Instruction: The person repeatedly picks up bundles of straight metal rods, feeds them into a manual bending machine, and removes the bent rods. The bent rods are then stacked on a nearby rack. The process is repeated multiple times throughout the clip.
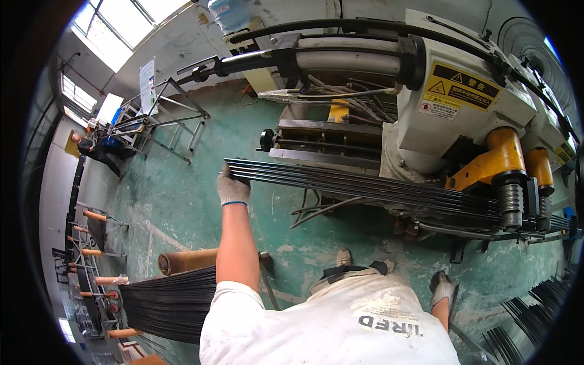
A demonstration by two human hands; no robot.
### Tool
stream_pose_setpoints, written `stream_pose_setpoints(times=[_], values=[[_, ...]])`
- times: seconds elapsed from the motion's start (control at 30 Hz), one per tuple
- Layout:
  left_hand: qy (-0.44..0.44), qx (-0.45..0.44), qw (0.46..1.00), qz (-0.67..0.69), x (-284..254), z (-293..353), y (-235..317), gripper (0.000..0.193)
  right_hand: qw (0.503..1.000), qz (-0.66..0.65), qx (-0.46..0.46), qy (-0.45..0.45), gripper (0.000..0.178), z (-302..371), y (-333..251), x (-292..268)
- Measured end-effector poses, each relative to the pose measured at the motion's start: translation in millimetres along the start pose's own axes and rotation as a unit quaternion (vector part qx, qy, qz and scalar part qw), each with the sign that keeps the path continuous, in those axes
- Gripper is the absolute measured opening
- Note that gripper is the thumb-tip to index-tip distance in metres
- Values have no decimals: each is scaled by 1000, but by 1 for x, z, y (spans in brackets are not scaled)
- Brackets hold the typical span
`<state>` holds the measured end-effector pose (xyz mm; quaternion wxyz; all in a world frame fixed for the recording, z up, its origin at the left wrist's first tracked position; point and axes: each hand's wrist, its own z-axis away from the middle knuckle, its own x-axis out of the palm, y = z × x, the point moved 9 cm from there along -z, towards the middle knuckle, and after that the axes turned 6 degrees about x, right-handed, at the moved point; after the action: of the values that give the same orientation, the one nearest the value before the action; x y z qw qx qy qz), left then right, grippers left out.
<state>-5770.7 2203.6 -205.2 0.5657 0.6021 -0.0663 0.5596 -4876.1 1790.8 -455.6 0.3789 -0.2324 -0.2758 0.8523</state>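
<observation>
My left hand (233,186), in a pale knitted glove with a blue cuff, is closed around the left ends of several long, thin black tubes (340,180). From there the tubes run side by side to the right, along the front of a large white machine (462,79). Their far part passes by an orange-yellow arm (496,158) and a ribbed metal cylinder (511,202). Down at my right side is my right hand (441,288), also gloved. Its fingertips look dark, and whether they hold anything is not clear.
Many black tubes (170,303) lie on a rack with brown wrapped bars (188,261) at lower left. More tubes (526,316) are at lower right. Bent hoses (325,210) hang below the machine. A metal frame (176,125) and another person (97,152) are far left.
</observation>
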Motion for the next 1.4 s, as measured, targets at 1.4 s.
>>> stream_pose_setpoints(times=[1.4], values=[[-95,-43,989,-101,-35,37,11,69,814,570,-104,-32,44,27,-52,49]])
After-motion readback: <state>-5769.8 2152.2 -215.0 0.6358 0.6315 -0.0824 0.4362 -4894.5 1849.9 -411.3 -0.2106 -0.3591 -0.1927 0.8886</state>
